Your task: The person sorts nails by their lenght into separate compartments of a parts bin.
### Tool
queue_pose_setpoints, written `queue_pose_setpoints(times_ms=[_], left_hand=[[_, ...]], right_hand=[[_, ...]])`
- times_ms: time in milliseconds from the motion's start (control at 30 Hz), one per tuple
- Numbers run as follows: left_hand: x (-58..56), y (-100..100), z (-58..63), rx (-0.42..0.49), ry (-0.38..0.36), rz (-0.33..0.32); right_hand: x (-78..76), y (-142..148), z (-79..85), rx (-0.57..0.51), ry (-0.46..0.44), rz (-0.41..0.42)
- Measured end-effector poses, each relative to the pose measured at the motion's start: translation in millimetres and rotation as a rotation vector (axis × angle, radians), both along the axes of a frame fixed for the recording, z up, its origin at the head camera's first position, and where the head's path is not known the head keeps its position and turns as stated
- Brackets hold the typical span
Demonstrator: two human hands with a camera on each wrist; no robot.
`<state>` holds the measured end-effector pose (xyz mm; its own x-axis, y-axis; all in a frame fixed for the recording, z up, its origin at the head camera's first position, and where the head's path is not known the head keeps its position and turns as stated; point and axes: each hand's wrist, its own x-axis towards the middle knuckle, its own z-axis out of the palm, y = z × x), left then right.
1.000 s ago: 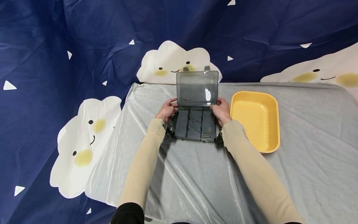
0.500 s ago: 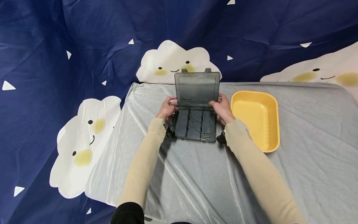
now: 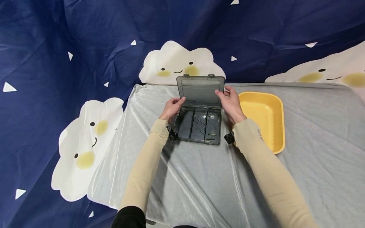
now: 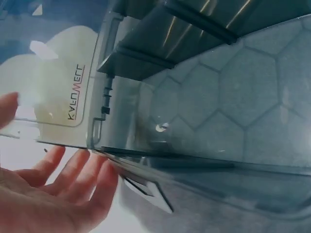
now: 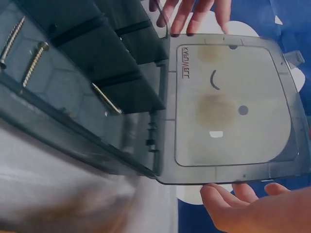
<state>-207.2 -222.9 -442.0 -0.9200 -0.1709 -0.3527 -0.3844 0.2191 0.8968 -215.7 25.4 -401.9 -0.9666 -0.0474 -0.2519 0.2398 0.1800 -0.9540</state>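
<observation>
A dark translucent plastic organizer box (image 3: 185, 123) lies on the cloth, its lid (image 3: 199, 91) raised and leaning back. Brass-coloured screws (image 5: 35, 65) lie in its middle and right compartments. My left hand (image 3: 171, 108) is at the lid's lower left corner; in the left wrist view its fingertips (image 4: 103, 167) reach the hinge corner from outside, and the thumb overlaps the lid. Beside the lid's right edge is my right hand (image 3: 232, 104). In the right wrist view, its relaxed fingertips (image 5: 214, 194) meet that edge.
A yellow plastic basin (image 3: 265, 120) stands right of the box, partly covered by my right forearm. Grey velvety cloth (image 3: 194, 177) covers the table. Behind it hangs a dark blue backdrop (image 3: 114, 25) with white cloud figures.
The lid has tilted farther back. My right hand has slid up along its right edge and slightly rightward. The left thumb has lifted onto the lid's lower left corner.
</observation>
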Motion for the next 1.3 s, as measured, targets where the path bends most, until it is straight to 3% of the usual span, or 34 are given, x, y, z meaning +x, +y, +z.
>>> queue_pose_setpoints(times_ms=[133,333,500,733,933,1167,1300], left_hand=[[1.5,1,9.4,-0.048,0.036,0.023],[3.4,1,30.6,0.037,0.185,0.124],[8.1,1,42.1,0.065,0.251,0.124],[22.1,-5,43.8,-0.039,0.314,-0.004],[31.1,-15,44.4,-0.05,0.372,-0.134],[51.9,-23,61.6,-0.06,0.387,-0.34],[58.1,-26,62.7,-0.074,0.385,-0.414]], right_hand=[[2.4,0,3.2,0.023,0.037,-0.005],[6.1,2,3.4,0.068,0.1,0.024],[9.3,4,5.9,0.11,0.123,0.057],[15.8,9,10.9,0.203,0.192,0.176],[22.5,15,10.5,0.26,0.281,0.273],[31.3,22,10.5,0.327,0.374,0.392],[35.7,24,10.7,0.381,0.441,0.458]])
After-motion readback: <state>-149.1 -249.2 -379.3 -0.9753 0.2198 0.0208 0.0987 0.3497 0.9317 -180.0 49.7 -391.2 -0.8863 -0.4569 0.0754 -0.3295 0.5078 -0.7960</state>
